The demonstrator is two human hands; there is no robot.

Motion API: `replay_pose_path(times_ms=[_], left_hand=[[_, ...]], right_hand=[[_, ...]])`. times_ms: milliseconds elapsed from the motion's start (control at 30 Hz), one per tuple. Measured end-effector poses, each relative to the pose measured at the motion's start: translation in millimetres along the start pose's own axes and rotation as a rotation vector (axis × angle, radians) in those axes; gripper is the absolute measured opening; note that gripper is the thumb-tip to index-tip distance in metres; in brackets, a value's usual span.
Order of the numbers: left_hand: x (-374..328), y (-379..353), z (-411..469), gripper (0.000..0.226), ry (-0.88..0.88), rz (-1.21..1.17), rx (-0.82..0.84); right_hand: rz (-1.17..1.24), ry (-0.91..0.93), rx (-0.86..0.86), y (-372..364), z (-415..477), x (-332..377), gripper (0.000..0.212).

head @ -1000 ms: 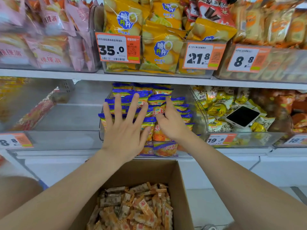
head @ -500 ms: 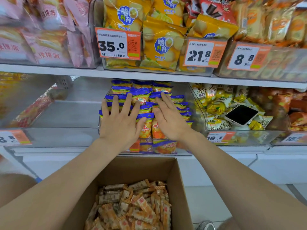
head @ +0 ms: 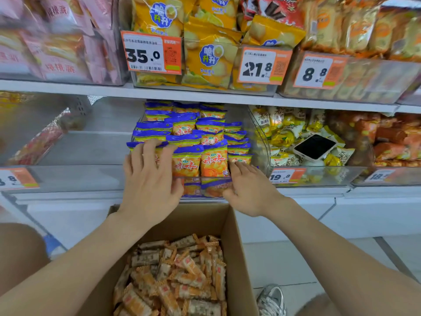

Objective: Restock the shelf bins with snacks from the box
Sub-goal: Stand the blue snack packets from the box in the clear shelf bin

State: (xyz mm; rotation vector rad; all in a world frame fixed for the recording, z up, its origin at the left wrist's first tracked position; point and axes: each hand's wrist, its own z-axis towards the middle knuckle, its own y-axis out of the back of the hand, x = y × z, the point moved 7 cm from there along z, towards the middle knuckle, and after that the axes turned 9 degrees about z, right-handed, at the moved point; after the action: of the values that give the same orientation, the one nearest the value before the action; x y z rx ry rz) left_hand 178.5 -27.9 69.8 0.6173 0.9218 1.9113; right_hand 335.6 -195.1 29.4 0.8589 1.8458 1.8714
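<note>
Left hand point(head: 150, 179) and right hand point(head: 250, 190), fingers loosely spread and gripping nothing, square up the blue-orange packets point(head: 200, 160) in the middle bin point(head: 206, 179), so the next move is probably reaching into the near box point(head: 238, 247) for wrapped snacks point(head: 177, 274).

both hands lay flat on the blue and orange snack bags point(head: 197, 164) in the clear bin point(head: 259, 142): left hand point(head: 150, 179), right hand point(head: 249, 190). a cardboard box point(head: 237, 242) of wrapped snacks point(head: 177, 277) sat below.

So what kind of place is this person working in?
Most likely a shop's snack aisle: orange price tags hang on clear shelf bins holding snack packets, and a cardboard box of wrapped snacks sits below, ready for restocking.
</note>
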Motion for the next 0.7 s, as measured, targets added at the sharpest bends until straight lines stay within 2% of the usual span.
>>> replay_pose_path(times_ms=[100,200,267,333,533,700], left_hand=[[18,-4,-10,0.075,0.141,-0.040,0.001],[33,-11,-18,0.073,0.158,-0.091,-0.011],[40,-17,-25,0.067,0.232,-0.280,-0.009],[44,-23,-30,0.065,0.339,-0.458,0.019],[62,-24,-33,0.059,0.647,-0.770,0.055],[56,-18,-25,0.054,0.669,-0.839,0.000]], right_hand=[[0.108,0.024,-0.091,9,0,-8,0.080],[0.135,0.064,-0.384,29,-14,-7,0.047],[0.116,0.053,-0.497,36,-21,-5,0.029],[0.086,0.074,-0.492,32,-22,2,0.016],[0.148,0.075,-0.549,38,-13,-3,0.013],[0.152,0.054,-0.613,48,-1,-9,0.012]])
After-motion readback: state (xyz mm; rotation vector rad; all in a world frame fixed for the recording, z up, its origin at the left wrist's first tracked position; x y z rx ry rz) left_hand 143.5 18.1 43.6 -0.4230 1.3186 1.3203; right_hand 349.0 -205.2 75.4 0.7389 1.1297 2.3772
